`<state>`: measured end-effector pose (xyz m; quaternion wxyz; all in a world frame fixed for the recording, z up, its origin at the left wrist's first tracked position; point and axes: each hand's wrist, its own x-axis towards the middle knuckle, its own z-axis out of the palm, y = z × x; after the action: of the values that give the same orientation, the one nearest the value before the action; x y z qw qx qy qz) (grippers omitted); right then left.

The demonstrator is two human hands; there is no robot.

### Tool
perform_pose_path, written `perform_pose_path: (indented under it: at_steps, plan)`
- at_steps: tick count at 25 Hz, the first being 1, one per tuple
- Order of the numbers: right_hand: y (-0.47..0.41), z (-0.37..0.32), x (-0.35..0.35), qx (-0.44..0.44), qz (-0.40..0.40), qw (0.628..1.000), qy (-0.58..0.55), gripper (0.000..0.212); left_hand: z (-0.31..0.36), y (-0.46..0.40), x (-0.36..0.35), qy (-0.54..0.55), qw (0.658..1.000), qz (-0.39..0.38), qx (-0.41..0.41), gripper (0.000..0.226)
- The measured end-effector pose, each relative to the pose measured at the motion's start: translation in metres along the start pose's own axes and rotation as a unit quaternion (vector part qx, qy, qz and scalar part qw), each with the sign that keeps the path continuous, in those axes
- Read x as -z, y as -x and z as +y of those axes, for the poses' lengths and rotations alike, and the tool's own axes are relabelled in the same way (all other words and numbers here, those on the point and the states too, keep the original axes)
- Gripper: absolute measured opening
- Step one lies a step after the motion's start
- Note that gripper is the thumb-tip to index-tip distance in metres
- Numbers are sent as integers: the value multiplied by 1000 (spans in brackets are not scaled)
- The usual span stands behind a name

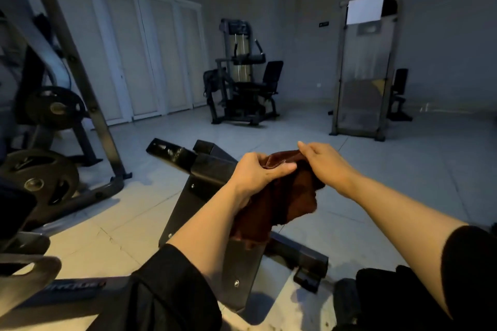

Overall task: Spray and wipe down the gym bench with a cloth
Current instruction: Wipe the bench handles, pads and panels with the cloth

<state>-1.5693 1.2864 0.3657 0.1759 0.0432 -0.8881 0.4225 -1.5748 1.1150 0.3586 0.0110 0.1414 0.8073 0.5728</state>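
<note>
brown cloth (285, 196) in both hands (258, 172) above bench frame (204, 169)

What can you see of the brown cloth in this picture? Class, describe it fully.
The cloth is dark reddish brown, soft and towel-like, crumpled and partly folded. It is held in the air in front of the black bench frame. The left hand pinches its top edge; the right hand grips the upper corner. The rest hangs loose below.

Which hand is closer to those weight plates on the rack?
Left. The left hand holds the brown cloth on the side toward the weight plates; the right hand pinches its far edge.
</note>
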Motion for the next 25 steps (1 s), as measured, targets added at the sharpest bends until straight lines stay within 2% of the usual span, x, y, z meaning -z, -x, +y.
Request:
perform_pose_path:
  at_steps: [2,4,6,8,10,12,15,16,18,19,21,23,25]
  plan:
    - [-7,-5,11,-25,-34,997,-58,55,8,-10,7,-29,1000,2,-12,25]
    - [-15,-4,26,-47,-98,988,-107,48,13,-27,11,-43,997,57,-38,13]
    - [-27,4,40,-56,-121,989,-65,44,22,-46,12,-39,995,84,-28,11]
    - [-41,10,54,-48,-57,997,-23,31,34,-63,9,-40,994,105,6,7]
    - [-52,11,69,-49,20,998,-32,13,48,-76,6,-30,993,110,36,8]
    - [-65,12,88,-107,42,991,-69,26,66,-85,-5,10,996,64,60,15]
    - [-84,13,109,-198,35,967,-158,18,90,-93,-28,59,994,1,94,23]
    - [-91,11,113,-198,27,956,-216,27,95,-98,-36,81,992,-3,101,25]
    - [-95,6,114,-145,-19,938,-315,46,98,-108,-49,133,986,14,104,26]
    - [-97,7,113,-115,-31,947,-298,52,98,-115,-54,170,979,29,106,27]
    - [-104,13,113,-77,-19,988,-131,56,99,-132,-61,264,956,52,116,30]
    - [-116,28,116,-70,22,997,-12,45,103,-147,-65,335,931,68,124,35]
    - [-128,48,119,-90,1,996,11,26,107,-163,-71,358,921,71,132,40]
